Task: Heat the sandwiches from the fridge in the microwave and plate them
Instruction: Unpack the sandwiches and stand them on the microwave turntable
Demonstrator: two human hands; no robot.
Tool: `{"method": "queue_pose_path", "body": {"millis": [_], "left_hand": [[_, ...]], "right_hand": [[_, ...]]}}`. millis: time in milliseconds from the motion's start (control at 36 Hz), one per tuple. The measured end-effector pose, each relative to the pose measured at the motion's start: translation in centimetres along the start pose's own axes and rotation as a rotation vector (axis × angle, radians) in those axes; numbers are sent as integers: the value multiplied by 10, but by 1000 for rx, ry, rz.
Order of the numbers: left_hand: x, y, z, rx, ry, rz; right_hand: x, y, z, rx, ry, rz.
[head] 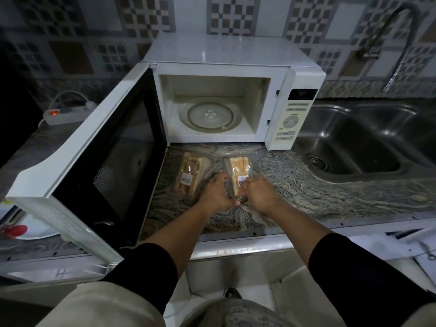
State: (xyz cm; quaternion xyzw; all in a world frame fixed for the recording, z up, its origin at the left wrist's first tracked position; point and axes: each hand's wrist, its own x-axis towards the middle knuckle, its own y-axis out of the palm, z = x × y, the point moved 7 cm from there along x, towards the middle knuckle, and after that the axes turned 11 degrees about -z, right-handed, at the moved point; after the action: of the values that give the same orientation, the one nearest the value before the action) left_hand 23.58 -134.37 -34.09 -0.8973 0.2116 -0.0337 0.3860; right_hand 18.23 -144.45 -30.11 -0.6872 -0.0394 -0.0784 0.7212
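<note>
On the tabletop [295,185] before the open microwave [219,107], the left hand [218,193] and right hand [258,192] each grip the wrapped sandwich [238,169], pinching its near end, while another packaged sandwich [188,172] lies just left.

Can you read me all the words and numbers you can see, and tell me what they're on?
Nothing here can be read.
Left sandwich pack: white barcode sticker, too small.
Right sandwich pack: white barcode sticker, blurred.
Microwave control panel: button labels, too blurred.
</note>
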Motion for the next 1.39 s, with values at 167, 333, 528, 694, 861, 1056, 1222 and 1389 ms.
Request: {"method": "queue_pose_path", "body": {"millis": [167,333,528,694,861,1056,1222,1389], "left_hand": [[-1,-9,-6,-88,-32,-44],[10,-28,-14,-125,13,-84],[20,-65,-51,-61,126,-329],[34,-84,-71,-111,225,-397],[43,-103,-82,-120,217,-475],[46,-110,-92,-115,276,-492],[41,-111,-96,-99,325,-502],[38,-111,-96,-93,317,-498]], "right_hand": [[15,-32,-3,238,125,-47],[20,-51,-12,332,142,-98],[14,-72,-35,723,564,-561],[14,-53,-41,812,813,-531],[25,-45,-27,853,820,-562],[42,-14,-15,695,841,-231],[51,-12,-16,509,820,-88],[52,-17,-15,453,785,-56]]}}
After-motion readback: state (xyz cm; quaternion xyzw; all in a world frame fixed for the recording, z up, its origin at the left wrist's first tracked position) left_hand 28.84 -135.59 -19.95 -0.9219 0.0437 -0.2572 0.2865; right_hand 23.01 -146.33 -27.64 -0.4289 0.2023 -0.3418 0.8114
